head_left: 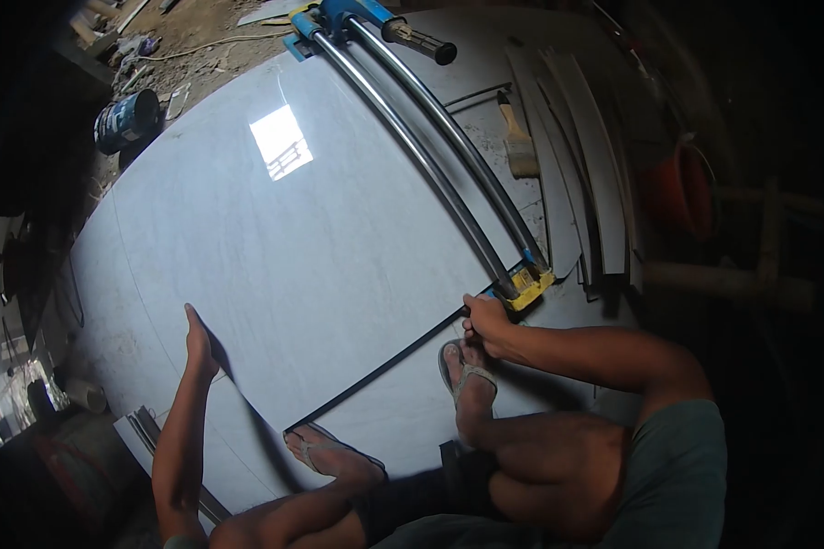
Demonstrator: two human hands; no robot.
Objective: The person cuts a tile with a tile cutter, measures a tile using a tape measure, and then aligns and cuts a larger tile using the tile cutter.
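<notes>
Glossy white tile (302,238) fills my view; my left hand (199,343) presses flat and open on it, my right hand (485,322) clamped on the tile cutter (430,156) near end.

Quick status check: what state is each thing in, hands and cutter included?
Left hand: open, pressed flat on the tile.
Right hand: closed on the cutter's near end.
Large tile: flat on the floor, glossy.
Tile cutter: lying across the tile, handle at the far end.
Brush: lying idle beside the rails.
Cut strips: stacked at right.
Bucket: tipped on its side.
</notes>
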